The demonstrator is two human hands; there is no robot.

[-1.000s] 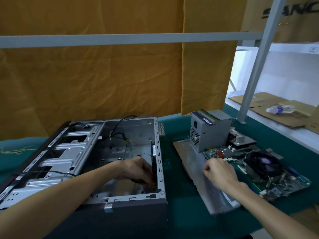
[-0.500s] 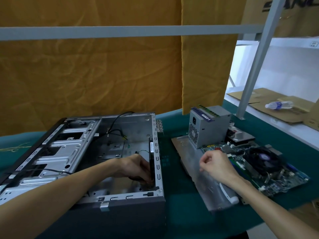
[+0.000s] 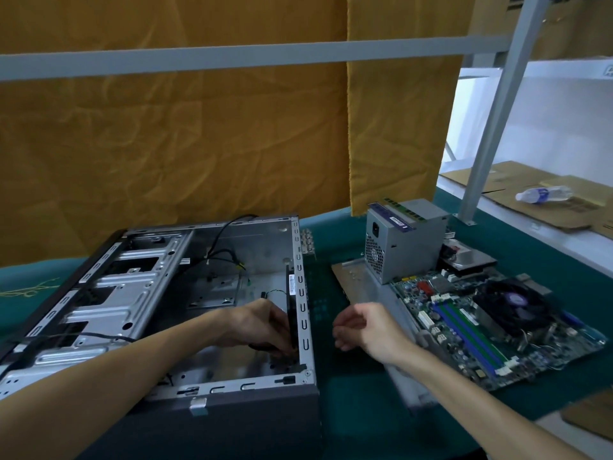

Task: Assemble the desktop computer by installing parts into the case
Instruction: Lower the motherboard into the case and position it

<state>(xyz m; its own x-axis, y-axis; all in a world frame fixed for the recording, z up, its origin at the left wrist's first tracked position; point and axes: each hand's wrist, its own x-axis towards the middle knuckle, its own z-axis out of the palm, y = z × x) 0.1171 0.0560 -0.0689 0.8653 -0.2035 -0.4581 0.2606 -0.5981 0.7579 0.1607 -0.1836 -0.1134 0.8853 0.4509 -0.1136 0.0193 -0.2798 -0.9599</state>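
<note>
Case point(image 3: 212, 406) on its side, open face upward

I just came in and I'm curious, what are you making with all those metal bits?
A person is building a desktop computer. The left hand reaches inside the open case and holds the black fan against its rear wall. The right hand hovers beside the case, holding nothing. The motherboard and power supply wait outside on the table.

I see a dull silver case point(image 3: 212, 260) with a dark grey side, on a teal mat point(image 3: 331, 254). The board point(image 3: 491, 330) is green with blue slots and a black fan point(image 3: 510, 303). The supply point(image 3: 404, 244) is grey with a purple label. Behind hangs a mustard cloth point(image 3: 199, 144).
</note>
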